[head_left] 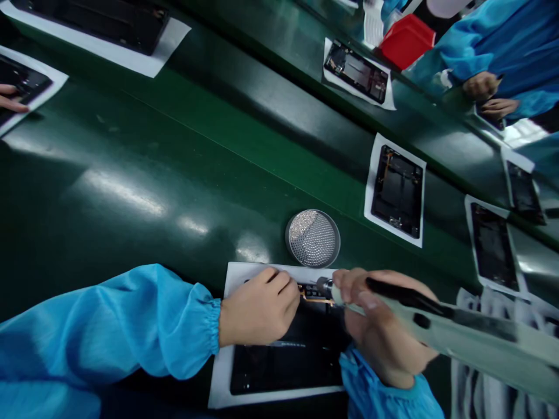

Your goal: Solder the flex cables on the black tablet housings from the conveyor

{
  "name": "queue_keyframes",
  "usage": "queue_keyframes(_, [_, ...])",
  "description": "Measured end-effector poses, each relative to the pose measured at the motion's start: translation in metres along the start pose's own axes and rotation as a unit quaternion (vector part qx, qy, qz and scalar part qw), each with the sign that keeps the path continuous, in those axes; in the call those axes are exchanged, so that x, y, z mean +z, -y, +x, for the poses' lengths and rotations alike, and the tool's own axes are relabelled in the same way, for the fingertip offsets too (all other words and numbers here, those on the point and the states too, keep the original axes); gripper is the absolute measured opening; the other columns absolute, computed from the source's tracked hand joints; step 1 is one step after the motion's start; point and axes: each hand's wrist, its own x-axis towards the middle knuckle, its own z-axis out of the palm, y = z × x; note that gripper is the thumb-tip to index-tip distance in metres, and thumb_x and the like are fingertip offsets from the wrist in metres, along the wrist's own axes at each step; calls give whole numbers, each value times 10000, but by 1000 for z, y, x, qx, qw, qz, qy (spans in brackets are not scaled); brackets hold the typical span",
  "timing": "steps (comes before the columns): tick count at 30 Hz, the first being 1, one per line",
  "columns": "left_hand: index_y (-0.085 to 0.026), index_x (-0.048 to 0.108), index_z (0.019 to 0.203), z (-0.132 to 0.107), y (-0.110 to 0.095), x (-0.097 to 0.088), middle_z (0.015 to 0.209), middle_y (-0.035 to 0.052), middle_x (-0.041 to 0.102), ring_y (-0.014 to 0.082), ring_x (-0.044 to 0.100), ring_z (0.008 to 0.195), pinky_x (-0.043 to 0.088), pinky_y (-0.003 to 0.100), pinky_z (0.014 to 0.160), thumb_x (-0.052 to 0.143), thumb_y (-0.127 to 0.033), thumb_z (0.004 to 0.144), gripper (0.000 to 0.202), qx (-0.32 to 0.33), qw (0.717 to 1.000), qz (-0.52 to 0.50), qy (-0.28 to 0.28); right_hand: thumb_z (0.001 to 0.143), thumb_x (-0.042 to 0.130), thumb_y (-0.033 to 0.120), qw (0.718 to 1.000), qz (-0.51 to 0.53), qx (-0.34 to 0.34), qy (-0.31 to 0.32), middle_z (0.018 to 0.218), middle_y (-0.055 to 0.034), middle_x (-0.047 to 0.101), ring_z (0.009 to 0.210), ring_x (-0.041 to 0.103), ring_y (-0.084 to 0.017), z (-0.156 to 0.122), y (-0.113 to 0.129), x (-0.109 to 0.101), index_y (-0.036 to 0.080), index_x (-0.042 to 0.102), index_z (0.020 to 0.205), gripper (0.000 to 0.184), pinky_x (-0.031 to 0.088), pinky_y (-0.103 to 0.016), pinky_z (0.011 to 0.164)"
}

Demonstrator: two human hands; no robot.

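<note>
My right hand (384, 320) grips a pale electric screwdriver (432, 326) with a black lever, held almost level. Its metal nose points left, at the upper part of an opened black tablet (283, 369). My left hand (262, 311) rests on the tablet's upper left part, fingers curled down together; the fingertips are hidden, as is anything between them. Between the two hands show a dark circuit part and an orange flex cable (317, 299). Under the tablet lies a white foam sheet (219, 372). Just beyond it stands a round dish of small screws (312, 238).
More opened tablets on white sheets lie along the green bench, such as one tablet (398, 189) at right. White foam sheets (489, 355) are stacked at lower right. A co-worker's hands (489, 96) work near a red bin (406, 42); another person's fingers (11, 99) show far left.
</note>
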Motion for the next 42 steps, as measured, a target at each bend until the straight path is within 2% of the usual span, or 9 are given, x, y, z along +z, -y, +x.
queue_keyframes(4, [-36,669,1128,-1,-1,0,1073,176,654,286,602,923,476,423,761,434,-160,990,299,-8,1000,-9,17,776,642,35,999,-7,-33,-37,699,-9,641,703,617,-177,21,-1,4,194,704,1009,288,527,-407,735])
queue_keyframes(8, [-33,661,1173,-3,-2,2,1134,177,640,299,599,951,480,437,782,412,-173,989,339,-22,999,-25,18,773,660,44,999,-14,-18,-47,788,-25,658,740,628,-188,26,-12,7,205,709,996,279,529,-418,726])
queue_keyframes(17, [-6,616,1256,-4,-5,2,1234,200,592,320,565,1042,457,454,886,432,-237,979,405,-28,998,-35,33,817,586,-16,1000,-9,-27,2,833,-22,648,761,620,-177,24,-16,8,189,696,1058,335,543,-403,710])
queue_keyframes(22, [-12,611,1266,-4,-5,-1,1246,197,587,320,558,1056,452,455,897,426,-257,972,425,-28,998,-43,48,827,577,-20,1000,-12,-16,14,842,-25,651,770,622,-182,23,-17,7,187,686,1075,340,550,-419,725])
queue_keyframes(35, [-2,619,1269,-5,-5,1,1238,194,601,316,565,1040,459,450,883,483,-300,960,451,-33,997,-59,32,809,591,-19,1000,-15,-16,17,795,-25,638,741,612,-177,25,-17,8,180,687,1035,316,542,-410,722])
queue_keyframes(39, [-1,630,1250,-4,-5,1,1214,192,616,304,578,1017,467,443,863,500,-284,954,430,-35,997,-60,24,805,609,7,1000,-27,-11,8,785,-21,642,732,603,-177,25,-18,10,204,697,1029,311,539,-417,711])
queue_keyframes(42, [-11,661,1192,-4,-5,2,1186,197,636,300,597,1005,474,449,861,513,-258,947,379,-39,997,-62,8,788,662,53,1000,-23,-1,-13,756,-10,628,717,589,-166,25,-10,9,229,715,1022,297,539,-394,695])
